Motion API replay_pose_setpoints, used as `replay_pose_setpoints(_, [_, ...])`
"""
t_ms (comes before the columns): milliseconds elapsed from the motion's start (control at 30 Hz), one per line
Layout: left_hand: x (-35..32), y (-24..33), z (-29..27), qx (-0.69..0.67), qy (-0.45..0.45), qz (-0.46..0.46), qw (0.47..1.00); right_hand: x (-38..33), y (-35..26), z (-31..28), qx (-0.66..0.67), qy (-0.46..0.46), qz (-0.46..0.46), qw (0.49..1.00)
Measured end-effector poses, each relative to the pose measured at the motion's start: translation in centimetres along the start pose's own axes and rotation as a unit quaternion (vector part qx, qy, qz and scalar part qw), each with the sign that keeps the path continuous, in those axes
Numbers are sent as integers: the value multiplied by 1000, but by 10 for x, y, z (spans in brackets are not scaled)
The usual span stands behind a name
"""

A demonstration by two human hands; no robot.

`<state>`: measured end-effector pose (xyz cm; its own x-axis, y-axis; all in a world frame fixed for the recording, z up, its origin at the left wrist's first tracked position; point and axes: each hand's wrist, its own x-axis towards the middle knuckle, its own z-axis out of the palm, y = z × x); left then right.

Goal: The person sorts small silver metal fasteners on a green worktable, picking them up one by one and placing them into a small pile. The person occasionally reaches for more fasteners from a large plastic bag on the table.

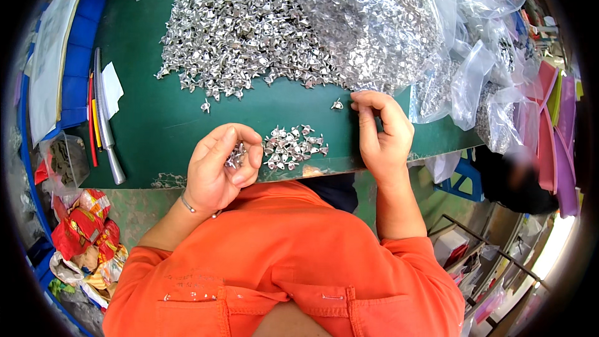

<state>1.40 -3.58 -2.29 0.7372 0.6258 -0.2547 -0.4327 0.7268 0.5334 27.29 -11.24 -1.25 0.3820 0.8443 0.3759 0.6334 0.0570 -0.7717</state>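
My left hand [223, 165] is at the front of the green table [137, 118], its fingers curled round a few small silver metal parts [236, 155] with bent tabs. Right beside it lies a small heap of the same parts [293, 148]. My right hand [385, 131] is bent over the table at the right, fingertips drawn together; whatever they may pinch is hidden. One loose part [337, 105] rests just left of those fingertips. Beyond both hands spreads a large pile of these parts [243, 31], its right side under a clear plastic bag [387, 25].
Bagged parts [433, 93] crowd the table's right end. At the left are a metal rod-like tool [106, 131], pens [93, 118], a white paper scrap [112, 89] and blue bins [80, 50]. A blue stool [465, 178] and a blurred dark shape [518, 181] are at the right.
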Motion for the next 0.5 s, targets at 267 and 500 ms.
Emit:
replay_pose_setpoints(267, [0,1,1,0,3,-1,1000,-4,-8,9,17,-109,-96,989])
replay_pose_setpoints(500, [-1,1,1,2,5,-2,1000,26,-17,19,-71,-137,-185,971])
